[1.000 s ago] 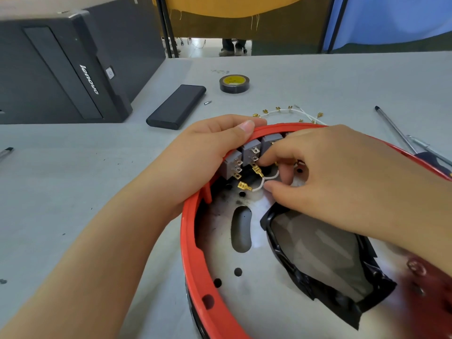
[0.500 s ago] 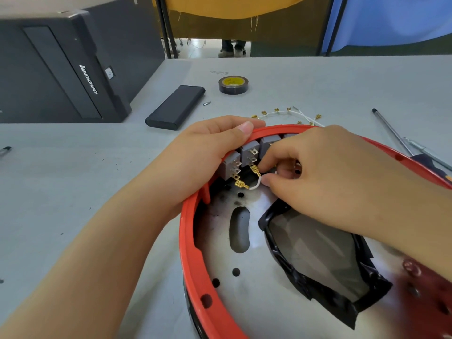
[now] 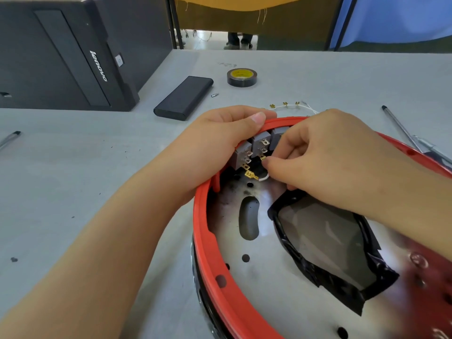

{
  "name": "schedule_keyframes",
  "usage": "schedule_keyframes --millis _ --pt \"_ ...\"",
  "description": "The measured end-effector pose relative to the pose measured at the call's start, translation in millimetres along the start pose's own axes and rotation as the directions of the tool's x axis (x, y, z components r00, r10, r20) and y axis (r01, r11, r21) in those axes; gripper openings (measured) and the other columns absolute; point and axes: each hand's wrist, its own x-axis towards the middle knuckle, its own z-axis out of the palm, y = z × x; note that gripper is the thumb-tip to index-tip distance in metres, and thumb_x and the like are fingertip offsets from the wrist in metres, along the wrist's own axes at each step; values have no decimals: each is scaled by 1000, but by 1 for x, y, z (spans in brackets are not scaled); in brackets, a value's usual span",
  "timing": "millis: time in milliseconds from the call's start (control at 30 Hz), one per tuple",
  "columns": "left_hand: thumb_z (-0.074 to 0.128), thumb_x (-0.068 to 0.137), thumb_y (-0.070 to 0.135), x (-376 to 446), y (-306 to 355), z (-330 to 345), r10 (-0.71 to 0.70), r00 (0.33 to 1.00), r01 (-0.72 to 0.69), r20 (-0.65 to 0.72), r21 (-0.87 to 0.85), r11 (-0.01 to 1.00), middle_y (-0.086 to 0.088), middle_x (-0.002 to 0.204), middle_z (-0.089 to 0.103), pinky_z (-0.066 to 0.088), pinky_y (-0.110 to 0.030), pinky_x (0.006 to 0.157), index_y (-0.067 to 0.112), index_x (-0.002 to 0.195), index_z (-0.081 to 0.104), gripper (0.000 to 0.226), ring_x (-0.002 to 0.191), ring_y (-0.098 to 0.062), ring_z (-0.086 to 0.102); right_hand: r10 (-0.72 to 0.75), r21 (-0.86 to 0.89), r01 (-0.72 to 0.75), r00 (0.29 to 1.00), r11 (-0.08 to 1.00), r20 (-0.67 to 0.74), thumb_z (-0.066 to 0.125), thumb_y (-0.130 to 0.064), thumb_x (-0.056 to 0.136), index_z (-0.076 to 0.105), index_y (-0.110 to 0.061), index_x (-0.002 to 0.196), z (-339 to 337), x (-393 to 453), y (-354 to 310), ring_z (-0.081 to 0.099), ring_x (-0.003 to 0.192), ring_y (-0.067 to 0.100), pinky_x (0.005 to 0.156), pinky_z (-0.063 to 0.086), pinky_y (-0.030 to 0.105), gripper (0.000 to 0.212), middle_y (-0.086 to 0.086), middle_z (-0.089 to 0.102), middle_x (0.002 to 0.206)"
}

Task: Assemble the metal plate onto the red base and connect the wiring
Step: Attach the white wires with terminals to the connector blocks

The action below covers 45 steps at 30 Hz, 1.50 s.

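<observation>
Inside the red base [image 3: 215, 260], where the metal plate [image 3: 266, 285] already sits, my right hand [image 3: 325, 165] has pushed its pinched brass clip closer to the middle switch, and the white wire [image 3: 263, 178] between the clips has shortened to a stub; the connection looks nearly seated. My left hand [image 3: 220, 145] grips the rim. Three grey switches [image 3: 260, 143] show, two clips on this wire. Beyond: one power bank [image 3: 183, 97], one tape roll [image 3: 242, 77].

Workshop: grey workbench [image 3: 73, 182], tape roll [image 3: 242, 77], screwdriver [image 3: 401, 128], computer tower [image 3: 61, 52].
</observation>
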Motion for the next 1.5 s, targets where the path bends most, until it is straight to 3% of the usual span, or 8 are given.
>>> schedule_keyframes --millis 167,367,500,767,867,967,1133,1500 --pt "47 101 16 0 0 0 2 1000 -2 7 12 1000 -4 94 75 56 -16 62 14 112 68 24 72 -8 72 -16 17 17 999 1000 -45 70 -31 75 65 -50 64 6 1 1 59 50 -6 55 57 32 23 -23 61 50" --pt "47 101 18 1 -2 1 6 1000 -6 -5 49 999 -1 90 77 57 -17 67 17 108 70 23 74 -8 71 25 49 -25 1000 998 -15 65 -21 73 69 -21 53 3 0 -2 54 40 -1 47 44 25 21 -10 65 52" --pt "47 102 20 1 -3 0 16 1000 -15 -10 93 996 -1 93 77 57 -16 70 19 109 70 24 77 -7 71 12 73 -12 1000 997 -11 66 -20 76 69 -20 53 2 -2 -4 53 39 4 48 47 28 23 -3 66 54" --pt "49 100 19 -1 -1 -1 11 1000 -11 -5 69 998 1 92 77 57 -16 69 20 107 70 22 78 -7 73 -71 11 70 992 997 104 62 -23 85 66 -30 70 -7 -9 3 54 44 -9 52 41 7 17 -18 64 60" --pt "50 100 20 -1 0 -1 14 1000 -13 -12 85 996 5 86 77 54 -13 63 21 106 70 21 74 -4 72 -100 -34 103 991 994 92 63 -24 83 67 -33 71 -9 -9 3 55 52 -10 49 42 15 16 -27 61 63" --pt "51 100 19 -1 1 0 27 999 -24 -25 108 994 7 80 76 51 -11 59 21 105 70 20 69 -1 71 -114 -103 117 993 988 39 63 -27 81 67 -33 68 -7 -7 1 56 68 -7 62 47 23 15 -34 60 69" --pt "50 100 19 -2 2 1 28 999 -23 -37 123 992 8 80 76 50 -9 58 21 107 70 21 68 0 70 -134 -158 134 991 978 10 59 -30 80 65 -34 68 -6 -11 -1 55 64 0 65 46 23 14 -18 57 55" --pt "50 100 18 1 1 1 29 999 -24 -38 111 994 4 94 76 54 -12 69 18 110 70 22 78 -3 71 -151 -333 125 987 935 -53 55 -27 83 66 -25 74 -1 -14 -7 50 64 7 52 30 17 15 -6 58 66"
